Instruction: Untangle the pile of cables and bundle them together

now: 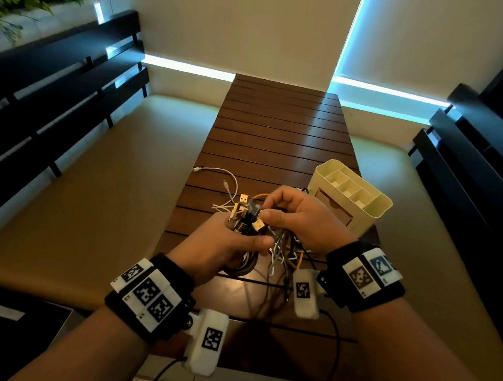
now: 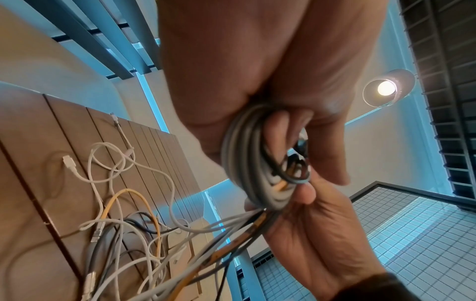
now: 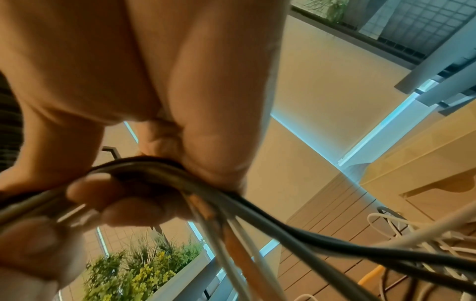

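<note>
Slatted wood table (image 1: 281, 137), bench seating either side, cream organizer (image 1: 353, 192) at the right. Both hands work above the near end. Left hand (image 1: 222, 243) grips the cables (image 1: 242, 217): fingers curled round a gathered clump, USB plugs poking up out of the fist, grey coil (image 2: 247, 163) looped under the palm. Right hand (image 1: 300, 218) pinches strands just beside the plugs, with several leads running out under its thumb. Loose tails (image 2: 123, 203), white, yellow and dark, hang from the hands to the table, crossed over each other. One white lead (image 1: 214, 172) lies a little apart, further up the table.

Risks, as I judge them:
- Pulling strands while the tails stay crossed would cinch a knot, not free it.
- Tails run right by the organizer; a hard tug could drag or tip it.
- Left fist looks overfull; regripping could drop the coil and spill the loops.
- Plugs may snag inside loops.
</note>
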Tool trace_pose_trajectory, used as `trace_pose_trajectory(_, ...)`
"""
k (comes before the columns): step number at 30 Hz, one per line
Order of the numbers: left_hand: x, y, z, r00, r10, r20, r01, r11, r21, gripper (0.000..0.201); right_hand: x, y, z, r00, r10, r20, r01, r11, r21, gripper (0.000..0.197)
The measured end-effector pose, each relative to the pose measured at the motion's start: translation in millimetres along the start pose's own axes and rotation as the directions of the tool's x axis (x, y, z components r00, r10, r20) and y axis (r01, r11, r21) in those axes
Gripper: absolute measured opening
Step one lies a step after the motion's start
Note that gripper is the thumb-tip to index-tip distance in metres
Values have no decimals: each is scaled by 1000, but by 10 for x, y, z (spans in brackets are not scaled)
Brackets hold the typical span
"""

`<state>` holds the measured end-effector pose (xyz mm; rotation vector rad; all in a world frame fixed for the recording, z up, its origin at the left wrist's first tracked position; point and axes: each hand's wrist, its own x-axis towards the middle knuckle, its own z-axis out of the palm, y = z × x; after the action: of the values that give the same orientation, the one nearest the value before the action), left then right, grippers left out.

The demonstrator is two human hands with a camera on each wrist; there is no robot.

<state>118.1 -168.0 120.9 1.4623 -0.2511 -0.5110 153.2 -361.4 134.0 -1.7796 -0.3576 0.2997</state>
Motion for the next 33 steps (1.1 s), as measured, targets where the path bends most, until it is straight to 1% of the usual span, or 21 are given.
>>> trace_pose_trajectory(4,-9,5,-10,999,38,-37,-33,990,134,7,-3,27,79,999,-25,-43,23,998,-51,17)
trace_pose_trajectory(6,-10,14,-26,998,51,-30,-45,981,188,6,-3,37,98,999,-13,-47,11,998,-59,25)
trace_pose_trajectory(9,-20,37,-18,997,77,-21,-69,967,247,11,-1,53,93,998,-10,-65,5,996,-88,35)
trace_pose_trajectory(10,-19,36,-8,997,81,-22,-73,970,232,12,-1,63,96,997,-13,-71,6,995,-100,37)
trace_pose_trajectory(13,-24,37,31,998,59,-25,-56,995,86,15,-12,90,120,994,-39,-100,27,992,-125,39)
trace_pose_trajectory(16,-35,77,35,996,81,-48,-81,997,16,8,-52,159,145,992,-65,-109,59,997,-52,38)
trace_pose_trajectory(18,-31,108,12,989,119,-88,-121,993,-9,10,-88,247,159,995,-45,-93,45,999,-4,42)
trace_pose_trajectory(19,-30,122,-6,985,136,-110,-141,989,-36,11,-103,307,169,996,-26,-84,25,1000,-19,43)
trace_pose_trajectory(20,-30,134,-25,980,152,-127,-163,983,-80,9,-114,374,179,997,-7,-80,2,998,-69,40)
trace_pose_trajectory(21,-36,151,-44,977,163,-136,-181,974,-134,6,-124,430,187,996,13,-90,-25,990,-137,33)
trace_pose_trajectory(23,-46,169,-84,977,168,-131,-192,960,-204,11,-133,507,176,984,59,-167,-95,971,-218,13)
trace_pose_trajectory(24,-51,168,-98,978,164,-125,-188,960,-207,12,-130,530,152,971,87,-224,-140,962,-235,8)
trace_pose_trajectory(26,-76,148,-115,981,152,-118,-173,964,-203,13,-110,541,76,940,104,-325,-215,920,-329,7)
trace_pose_trajectory(27,-90,136,-122,983,139,-118,-161,966,-202,13,-102,530,40,931,105,-348,-253,876,-411,10)
trace_pose_trajectory(28,-97,128,-125,984,129,-123,-151,969,-197,12,-103,504,9,931,121,-344,-285,830,-479,19)
trace_pose_trajectory(29,-106,131,-124,984,122,-127,-144,972,-185,12,-106,479,-24,936,161,-313,-308,804,-509,34)
trace_pose_trajectory(31,-124,154,-146,986,111,-127,-129,981,-143,10,-152,341,-94,957,214,-193,-283,823,-491,72)
trace_pose_trajectory(32,-132,175,-162,987,104,-119,-119,986,-121,9,-176,241,-118,973,188,-136,-231,847,-479,85)
trace_pose_trajectory(33,-134,187,-179,989,100,-106,-111,989,-102,9,-201,124,-123,987,127,-97,-158,879,-451,92)
